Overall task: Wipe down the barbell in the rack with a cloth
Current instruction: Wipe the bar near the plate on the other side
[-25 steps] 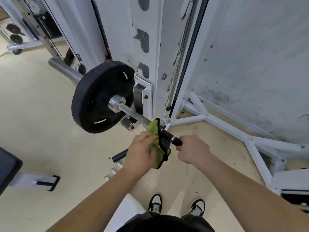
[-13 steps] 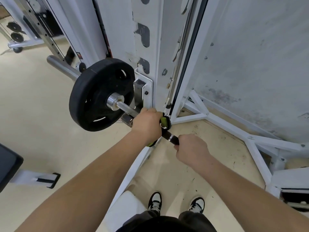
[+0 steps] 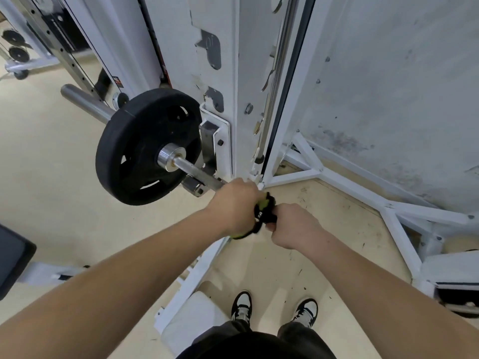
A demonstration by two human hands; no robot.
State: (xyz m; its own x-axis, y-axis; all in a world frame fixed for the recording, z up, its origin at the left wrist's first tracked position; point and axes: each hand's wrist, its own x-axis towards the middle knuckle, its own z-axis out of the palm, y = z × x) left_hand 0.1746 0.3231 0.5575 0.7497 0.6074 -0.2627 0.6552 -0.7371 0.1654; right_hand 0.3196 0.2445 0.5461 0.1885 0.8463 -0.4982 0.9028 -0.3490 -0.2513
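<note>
so one barbell (image 3: 197,174) sitting in the white rack (image 3: 220,73) with one black weight plate (image 3: 145,149) on it, left hand (image 3: 233,203) wrapped around the one green cloth (image 3: 263,203) on the bar, right hand (image 3: 290,224) just beside it, closed around the bar's end, two sneakers (image 3: 242,307) down on the floor

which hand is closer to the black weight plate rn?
Left. The left hand, wrapped around the cloth on the bar, sits just past the weight plate. The right hand grips the bar farther out, beyond the left.
</note>
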